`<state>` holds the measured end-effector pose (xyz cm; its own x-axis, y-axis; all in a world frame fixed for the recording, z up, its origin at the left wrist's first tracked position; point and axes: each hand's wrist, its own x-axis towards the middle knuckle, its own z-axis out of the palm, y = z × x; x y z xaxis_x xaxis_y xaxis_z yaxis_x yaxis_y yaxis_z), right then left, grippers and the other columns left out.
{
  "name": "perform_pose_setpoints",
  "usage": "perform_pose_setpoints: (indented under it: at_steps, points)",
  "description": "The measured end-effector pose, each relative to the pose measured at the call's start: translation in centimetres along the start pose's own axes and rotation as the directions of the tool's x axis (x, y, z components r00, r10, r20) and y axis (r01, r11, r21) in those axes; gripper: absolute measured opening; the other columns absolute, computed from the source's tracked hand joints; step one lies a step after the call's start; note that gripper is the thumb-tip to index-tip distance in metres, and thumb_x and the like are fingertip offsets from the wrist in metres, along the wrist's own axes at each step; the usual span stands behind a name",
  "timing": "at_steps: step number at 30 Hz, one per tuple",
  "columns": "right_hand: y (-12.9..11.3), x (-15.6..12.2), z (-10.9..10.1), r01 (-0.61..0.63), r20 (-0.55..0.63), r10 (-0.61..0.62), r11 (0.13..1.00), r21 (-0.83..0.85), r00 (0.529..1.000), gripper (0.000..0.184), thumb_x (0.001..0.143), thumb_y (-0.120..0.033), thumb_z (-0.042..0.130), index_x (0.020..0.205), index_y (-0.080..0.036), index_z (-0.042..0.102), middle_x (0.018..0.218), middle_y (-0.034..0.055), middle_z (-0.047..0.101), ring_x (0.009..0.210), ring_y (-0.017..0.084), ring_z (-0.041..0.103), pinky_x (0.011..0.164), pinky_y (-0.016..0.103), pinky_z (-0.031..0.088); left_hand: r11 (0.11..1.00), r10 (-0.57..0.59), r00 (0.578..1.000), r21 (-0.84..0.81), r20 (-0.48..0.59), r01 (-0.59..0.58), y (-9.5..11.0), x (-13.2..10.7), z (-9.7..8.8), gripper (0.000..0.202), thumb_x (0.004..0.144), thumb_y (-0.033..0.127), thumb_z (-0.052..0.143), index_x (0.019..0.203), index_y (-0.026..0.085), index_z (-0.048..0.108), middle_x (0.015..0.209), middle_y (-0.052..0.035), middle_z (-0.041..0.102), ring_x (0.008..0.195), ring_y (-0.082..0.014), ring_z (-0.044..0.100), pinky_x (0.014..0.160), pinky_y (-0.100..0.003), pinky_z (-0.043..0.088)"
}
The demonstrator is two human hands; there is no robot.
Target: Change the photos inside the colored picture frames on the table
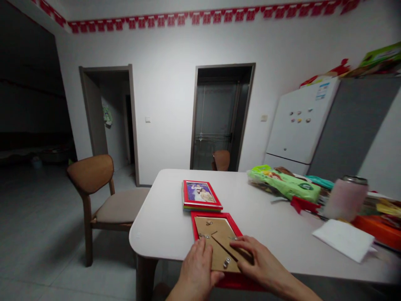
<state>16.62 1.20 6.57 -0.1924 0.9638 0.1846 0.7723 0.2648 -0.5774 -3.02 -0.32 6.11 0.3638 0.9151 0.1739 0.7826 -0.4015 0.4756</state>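
Observation:
A red picture frame point(237, 222) lies face down at the table's near edge. Its brown backing board point(219, 246), with small metal fittings and a dark slanted slit, sits tilted in or over the frame; the exact fit is hidden. My left hand point(197, 267) grips the board's left side, thumb at the lower edge. My right hand point(261, 261) holds its right side, fingers bent over the surface and thumb near the lower corner. Just beyond is a stack of picture frames point(202, 207), the top one red with a photo of people.
The white table point(163, 209) carries a green packet point(285, 184), a pink jar point(347, 198), white tissue point(343, 239) and an orange item point(380, 232) on the right. A wooden chair point(120, 205) stands left; a fridge point(300, 121) stands behind at right.

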Motion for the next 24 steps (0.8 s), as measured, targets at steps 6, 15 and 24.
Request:
perform_pose_setpoints:
  at_steps: [6, 15, 24]
  points:
    - [1.6, 0.5, 0.8, 0.038, -0.038, -0.040, 0.997, -0.069, 0.998, 0.041, 0.058, -0.021, 0.048, 0.096, -0.018, 0.062, 0.101, 0.0087, 0.057, 0.094, 0.021, 0.049, 0.087, 0.030, 0.035, 0.997, 0.054, 0.996, 0.046, 0.075, -0.057, 0.1, 1.0, 0.5, 0.035, 0.071, 0.027, 0.053, 0.103, 0.016, 0.052, 0.118, -0.0090, 0.048, 0.115, -0.0248, 0.035, 0.096, -0.039, 0.026]
    - [1.0, 1.1, 1.6, 0.055, -0.058, -0.069, 0.975, -0.215, 0.996, 0.036, 0.068, -0.032, 0.047, 0.099, -0.019, 0.060, 0.104, 0.0080, 0.055, 0.096, 0.021, 0.046, 0.085, 0.031, 0.033, 0.998, 0.066, 0.995, -0.005, 0.077, -0.066, -1.0, -0.1, 0.3, 0.045, 0.074, 0.032, 0.050, 0.115, 0.016, 0.043, 0.128, -0.0105, 0.038, 0.120, -0.0239, 0.027, 0.099, -0.044, 0.017]
    - [2.0, 3.5, 1.2, 0.037, -0.076, -0.067, 0.941, -0.337, 0.995, 0.031, 0.077, -0.025, 0.035, 0.082, -0.016, 0.065, 0.091, 0.0087, 0.054, 0.086, 0.019, 0.045, 0.081, 0.030, 0.033, 0.987, 0.158, 0.986, -0.027, 0.061, -0.157, -1.4, -0.4, 0.8, 0.054, 0.066, 0.036, 0.061, 0.114, 0.018, 0.044, 0.122, -0.0084, 0.045, 0.112, -0.0231, 0.038, 0.097, -0.040, 0.023]
